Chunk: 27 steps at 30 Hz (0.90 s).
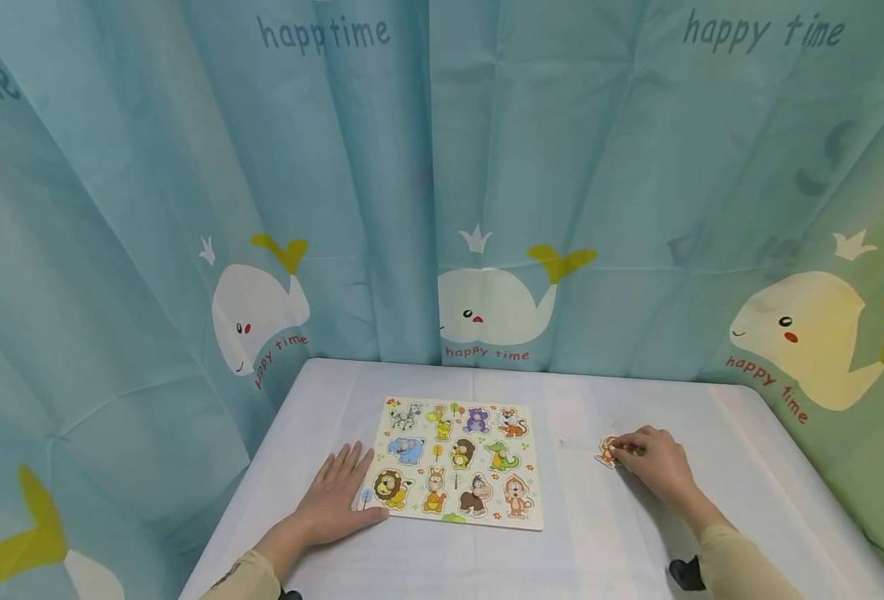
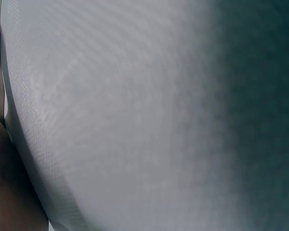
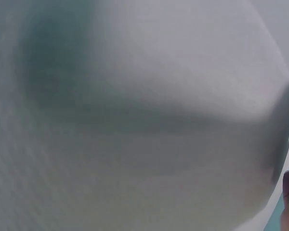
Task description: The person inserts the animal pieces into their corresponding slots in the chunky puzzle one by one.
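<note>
An animal puzzle board (image 1: 456, 518) lies on the white-covered table, its pictures including a lion, elephant, zebra, crocodile and monkey. My left hand (image 1: 339, 497) rests at the board's left edge, fingers extended and thumb by the near left corner. Off to the right of the board, my right hand (image 1: 657, 462) pinches a small orange-and-white puzzle piece (image 1: 605, 451) between thumb and fingers, low over the tabletop. The fingers partly cover this piece. Pale blurred cloth fills most of both wrist views, with only bits of each hand at the edges.
The white-covered table (image 1: 427, 567) ends at a back edge against a blue-green curtain (image 1: 382, 167) printed with whales. The curtain also runs along the left and right sides. A small dark object (image 1: 686, 574) sits at the right sleeve.
</note>
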{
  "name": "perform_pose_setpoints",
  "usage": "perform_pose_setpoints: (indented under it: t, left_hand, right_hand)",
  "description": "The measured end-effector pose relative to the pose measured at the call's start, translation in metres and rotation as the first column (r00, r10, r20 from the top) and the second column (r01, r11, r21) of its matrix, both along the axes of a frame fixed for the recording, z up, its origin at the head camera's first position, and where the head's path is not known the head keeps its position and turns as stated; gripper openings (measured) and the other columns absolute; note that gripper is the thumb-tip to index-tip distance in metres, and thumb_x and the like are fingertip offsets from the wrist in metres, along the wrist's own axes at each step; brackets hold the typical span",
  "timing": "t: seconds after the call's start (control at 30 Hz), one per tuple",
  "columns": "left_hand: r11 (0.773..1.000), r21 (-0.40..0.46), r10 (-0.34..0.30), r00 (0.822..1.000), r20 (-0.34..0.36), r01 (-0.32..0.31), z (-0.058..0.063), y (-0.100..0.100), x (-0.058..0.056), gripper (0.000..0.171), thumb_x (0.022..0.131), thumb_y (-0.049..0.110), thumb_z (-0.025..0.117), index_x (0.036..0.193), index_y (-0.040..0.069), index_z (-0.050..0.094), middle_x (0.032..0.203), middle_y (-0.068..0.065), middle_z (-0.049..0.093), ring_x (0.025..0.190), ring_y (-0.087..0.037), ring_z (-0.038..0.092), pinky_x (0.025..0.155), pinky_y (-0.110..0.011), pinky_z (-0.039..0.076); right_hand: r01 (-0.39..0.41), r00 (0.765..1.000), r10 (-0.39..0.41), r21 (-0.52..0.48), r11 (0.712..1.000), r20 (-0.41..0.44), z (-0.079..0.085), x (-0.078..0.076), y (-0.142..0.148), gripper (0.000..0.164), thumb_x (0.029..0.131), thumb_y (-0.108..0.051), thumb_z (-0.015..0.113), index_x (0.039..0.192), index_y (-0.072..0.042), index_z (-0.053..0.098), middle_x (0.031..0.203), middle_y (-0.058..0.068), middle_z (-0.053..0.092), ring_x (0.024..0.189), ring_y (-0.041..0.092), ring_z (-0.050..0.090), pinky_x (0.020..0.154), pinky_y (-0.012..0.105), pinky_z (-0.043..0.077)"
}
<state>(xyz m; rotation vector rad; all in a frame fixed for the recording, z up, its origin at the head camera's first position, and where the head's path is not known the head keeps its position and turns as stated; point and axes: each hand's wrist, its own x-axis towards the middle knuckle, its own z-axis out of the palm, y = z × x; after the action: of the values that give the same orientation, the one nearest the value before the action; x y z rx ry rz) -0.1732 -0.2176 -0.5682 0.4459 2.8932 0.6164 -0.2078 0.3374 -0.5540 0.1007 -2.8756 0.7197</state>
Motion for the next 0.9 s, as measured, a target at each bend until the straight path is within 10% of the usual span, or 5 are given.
perform_pose_setpoints:
  t: [0.9]
  left_hand:
    - [1.0,-0.008,-0.001,1.0,-0.021,0.001,-0.003,0.0,0.0,0.109,0.085,0.076,0.06,0.162,0.006,0.028,0.169,-0.016,0.018,0.156,-0.035,0.009,0.125,-0.055,0.005]
  right_hand:
    - [0.191,0.98,-0.186,-0.075,0.979,0.072,0.004,0.011,-0.021,0.026,0.092,-0.03,0.076,0.098,-0.005,0.077,0.1,0.014,0.068,0.094,0.037,0.061,0.08,0.06,0.04]
